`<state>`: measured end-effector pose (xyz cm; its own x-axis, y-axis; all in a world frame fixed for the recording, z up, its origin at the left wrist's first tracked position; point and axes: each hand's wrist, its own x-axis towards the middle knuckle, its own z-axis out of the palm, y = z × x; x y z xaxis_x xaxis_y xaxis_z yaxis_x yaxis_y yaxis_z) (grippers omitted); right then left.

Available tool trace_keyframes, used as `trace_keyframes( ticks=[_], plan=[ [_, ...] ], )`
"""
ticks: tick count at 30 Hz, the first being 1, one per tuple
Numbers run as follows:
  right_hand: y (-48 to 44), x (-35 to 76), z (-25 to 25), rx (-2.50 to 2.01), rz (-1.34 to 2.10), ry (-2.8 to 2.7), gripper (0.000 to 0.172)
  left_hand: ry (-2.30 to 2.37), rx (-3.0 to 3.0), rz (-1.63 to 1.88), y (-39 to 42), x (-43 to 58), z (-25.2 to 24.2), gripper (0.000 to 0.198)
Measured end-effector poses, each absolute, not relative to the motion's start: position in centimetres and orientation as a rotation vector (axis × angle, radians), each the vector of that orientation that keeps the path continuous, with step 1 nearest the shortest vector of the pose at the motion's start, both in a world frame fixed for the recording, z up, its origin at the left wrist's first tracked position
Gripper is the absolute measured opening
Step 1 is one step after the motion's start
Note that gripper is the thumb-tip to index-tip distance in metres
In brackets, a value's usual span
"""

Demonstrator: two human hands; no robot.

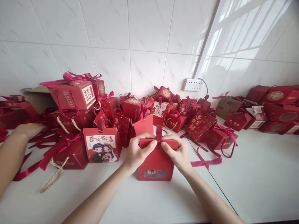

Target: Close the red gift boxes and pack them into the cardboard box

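A red gift box (155, 160) with a small oval window low on its front stands upright on the white table. My left hand (139, 151) pinches the left end of its folded top edge, thumb on the near side. On the right end, my right hand (177, 151) grips the same edge in the same way. A short dark red ribbon loop (159, 133) rises from the top between my two thumbs. Behind my left hand stands a raised red flap (143, 127); what it joins is partly hidden. Left of my left hand sits a box with a cartoon couple (102, 146).
Many red gift boxes (133, 107) crowd the back of the table (257, 174), with more stacked right (280, 109). Another person's arm (14, 155) reaches in at left, near loose ribbons and a cardboard box (38, 99). A power strip (192, 84) hangs on the tiled wall.
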<state>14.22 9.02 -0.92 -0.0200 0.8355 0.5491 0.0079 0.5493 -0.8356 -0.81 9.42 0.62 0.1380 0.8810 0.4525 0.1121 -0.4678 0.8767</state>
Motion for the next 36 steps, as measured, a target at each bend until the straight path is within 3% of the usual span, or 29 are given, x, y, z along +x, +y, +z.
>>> trace_keyframes(
  ticks=[36],
  plan=[
    [8.89, 13.99, -0.78, -0.857, 0.768, -1.397, 0.019, 0.944, 1.729, 1.421, 9.48, -0.54, 0.36, 0.013]
  ],
)
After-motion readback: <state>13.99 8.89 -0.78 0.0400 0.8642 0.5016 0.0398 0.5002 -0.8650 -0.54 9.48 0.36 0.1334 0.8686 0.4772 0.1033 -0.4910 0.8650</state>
